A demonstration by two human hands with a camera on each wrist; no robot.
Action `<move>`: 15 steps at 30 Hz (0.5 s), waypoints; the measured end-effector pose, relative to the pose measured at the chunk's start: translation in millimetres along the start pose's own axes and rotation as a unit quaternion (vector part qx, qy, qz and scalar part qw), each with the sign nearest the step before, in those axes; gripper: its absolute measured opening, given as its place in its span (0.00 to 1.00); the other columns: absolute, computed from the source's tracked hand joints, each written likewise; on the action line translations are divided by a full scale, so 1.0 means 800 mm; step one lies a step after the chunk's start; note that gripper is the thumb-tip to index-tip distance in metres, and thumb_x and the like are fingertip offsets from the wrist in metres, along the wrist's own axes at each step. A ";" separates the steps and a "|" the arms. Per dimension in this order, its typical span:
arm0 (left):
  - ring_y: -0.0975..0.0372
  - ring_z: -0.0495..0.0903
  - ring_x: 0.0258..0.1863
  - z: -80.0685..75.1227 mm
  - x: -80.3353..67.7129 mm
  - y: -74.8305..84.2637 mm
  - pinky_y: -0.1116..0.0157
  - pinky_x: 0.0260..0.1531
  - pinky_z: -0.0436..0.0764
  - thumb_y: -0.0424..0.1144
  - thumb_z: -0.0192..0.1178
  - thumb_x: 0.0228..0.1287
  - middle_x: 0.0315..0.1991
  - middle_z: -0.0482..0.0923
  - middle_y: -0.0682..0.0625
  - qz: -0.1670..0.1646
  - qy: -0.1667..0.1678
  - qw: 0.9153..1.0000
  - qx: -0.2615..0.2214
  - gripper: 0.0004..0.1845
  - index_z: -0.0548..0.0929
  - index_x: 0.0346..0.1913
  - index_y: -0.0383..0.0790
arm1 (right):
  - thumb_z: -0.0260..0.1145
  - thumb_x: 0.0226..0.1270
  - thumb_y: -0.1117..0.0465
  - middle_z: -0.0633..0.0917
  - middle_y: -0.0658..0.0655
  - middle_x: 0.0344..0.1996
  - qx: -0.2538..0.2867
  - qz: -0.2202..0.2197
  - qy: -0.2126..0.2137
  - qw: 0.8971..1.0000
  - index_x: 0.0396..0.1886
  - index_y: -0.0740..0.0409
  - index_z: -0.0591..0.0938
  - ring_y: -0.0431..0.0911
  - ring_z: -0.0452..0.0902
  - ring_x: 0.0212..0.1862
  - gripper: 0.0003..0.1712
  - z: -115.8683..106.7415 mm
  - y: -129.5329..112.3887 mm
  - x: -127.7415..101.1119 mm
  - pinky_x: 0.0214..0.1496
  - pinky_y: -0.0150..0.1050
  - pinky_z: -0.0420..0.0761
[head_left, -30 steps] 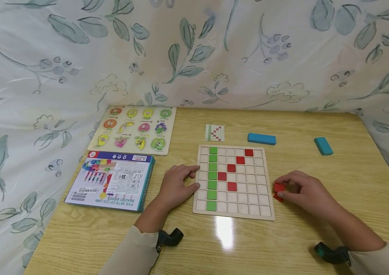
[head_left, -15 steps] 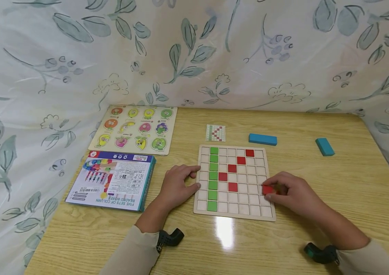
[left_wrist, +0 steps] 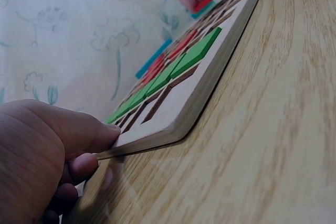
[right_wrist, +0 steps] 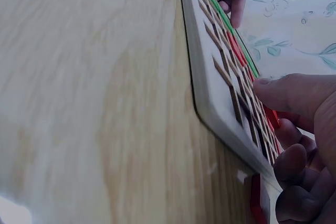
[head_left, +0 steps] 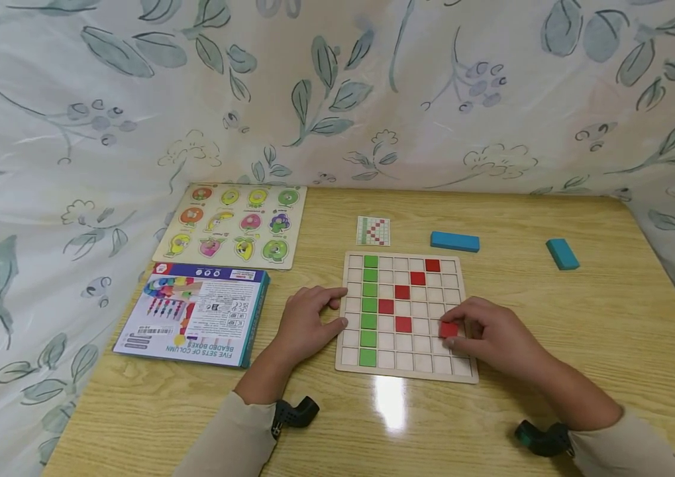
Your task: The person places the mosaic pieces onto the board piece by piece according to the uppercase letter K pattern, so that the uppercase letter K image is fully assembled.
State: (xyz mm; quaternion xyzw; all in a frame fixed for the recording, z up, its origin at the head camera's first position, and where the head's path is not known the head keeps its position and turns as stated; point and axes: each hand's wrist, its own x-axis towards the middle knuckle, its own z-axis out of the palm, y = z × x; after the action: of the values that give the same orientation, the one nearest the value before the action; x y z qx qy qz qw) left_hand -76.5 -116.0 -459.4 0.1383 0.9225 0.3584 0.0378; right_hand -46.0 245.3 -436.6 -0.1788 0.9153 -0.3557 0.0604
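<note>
A wooden grid board (head_left: 468,371) lies on the table with a column of green square tiles (head_left: 369,305) near its left side and a slanting row of red tiles (head_left: 402,291). My right hand (head_left: 501,334) pinches a red square tile (head_left: 448,329) between thumb and forefinger, over the board's right columns. Beside the left edge, my left hand (head_left: 307,324) touches the rim with forefinger and thumb tips. The left wrist view has that thumb (left_wrist: 102,135) lying on the corner of the board. Another red tile (right_wrist: 257,203) shows on the table below the right hand in the right wrist view.
A small pattern card (head_left: 373,231) sits behind the board. Two blue blocks, one long (head_left: 454,241) and one shorter (head_left: 562,254), lie at the back right. To the left are a fruit puzzle board (head_left: 236,225) and a boxed bead set (head_left: 191,315). A floral curtain (head_left: 337,99) hangs behind.
My right hand has picked up a red tile from the table right of the board and carried it left over the grid. My left hand has stayed at the board's left edge.
</note>
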 end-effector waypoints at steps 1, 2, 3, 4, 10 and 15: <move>0.58 0.73 0.47 0.000 0.000 0.000 0.52 0.55 0.68 0.42 0.75 0.64 0.40 0.78 0.60 0.000 0.000 1.000 0.000 0.28 0.86 0.67 0.48 | 0.84 0.61 0.59 0.81 0.44 0.36 0.000 0.001 -0.001 1.000 0.50 0.45 0.89 0.40 0.70 0.30 0.18 0.001 -0.001 0.001 0.31 0.35 0.71; 0.58 0.73 0.47 0.000 0.000 0.000 0.52 0.55 0.68 0.42 0.75 0.64 0.40 0.78 0.60 0.001 0.000 1.000 0.000 0.28 0.86 0.67 0.48 | 0.84 0.61 0.59 0.81 0.44 0.37 0.000 0.001 -0.003 1.000 0.50 0.45 0.89 0.40 0.70 0.30 0.18 0.002 -0.002 0.001 0.31 0.35 0.71; 0.58 0.73 0.47 -0.001 0.000 0.000 0.52 0.55 0.68 0.42 0.75 0.64 0.40 0.78 0.60 0.001 0.000 1.000 -0.001 0.28 0.86 0.67 0.48 | 0.84 0.61 0.59 0.81 0.44 0.37 0.001 0.001 -0.005 1.000 0.50 0.45 0.89 0.40 0.70 0.31 0.18 0.003 -0.003 0.002 0.32 0.35 0.71; 0.58 0.73 0.47 -0.001 0.000 0.001 0.52 0.55 0.68 0.42 0.75 0.64 0.40 0.78 0.60 0.002 0.001 1.000 -0.001 0.28 0.86 0.67 0.48 | 0.84 0.61 0.59 0.82 0.43 0.39 0.001 0.002 -0.008 1.000 0.50 0.45 0.89 0.41 0.70 0.32 0.18 0.004 -0.004 0.003 0.33 0.35 0.72; 0.58 0.73 0.47 -0.001 -0.001 0.000 0.51 0.55 0.68 0.41 0.75 0.64 0.40 0.78 0.60 0.004 0.002 1.000 -0.003 0.27 0.86 0.67 0.47 | 0.84 0.61 0.58 0.84 0.41 0.45 -0.004 0.003 -0.020 1.000 0.50 0.42 0.90 0.42 0.72 0.37 0.18 0.012 -0.011 0.007 0.39 0.36 0.73; 0.58 0.74 0.48 -0.001 0.000 0.000 0.51 0.55 0.68 0.41 0.75 0.64 0.40 0.79 0.60 0.006 0.001 1.000 -0.004 0.27 0.86 0.67 0.47 | 0.84 0.61 0.58 0.82 0.40 0.38 -0.003 0.002 -0.034 0.999 0.49 0.40 0.90 0.41 0.72 0.34 0.18 0.018 -0.016 0.010 0.35 0.35 0.72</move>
State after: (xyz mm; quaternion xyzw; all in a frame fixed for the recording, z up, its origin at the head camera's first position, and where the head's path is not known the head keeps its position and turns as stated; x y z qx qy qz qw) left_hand -76.3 -116.5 -459.0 0.1433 0.9201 0.3627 0.0357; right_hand -45.9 224.4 -438.5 -0.1894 0.9140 -0.3469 0.0914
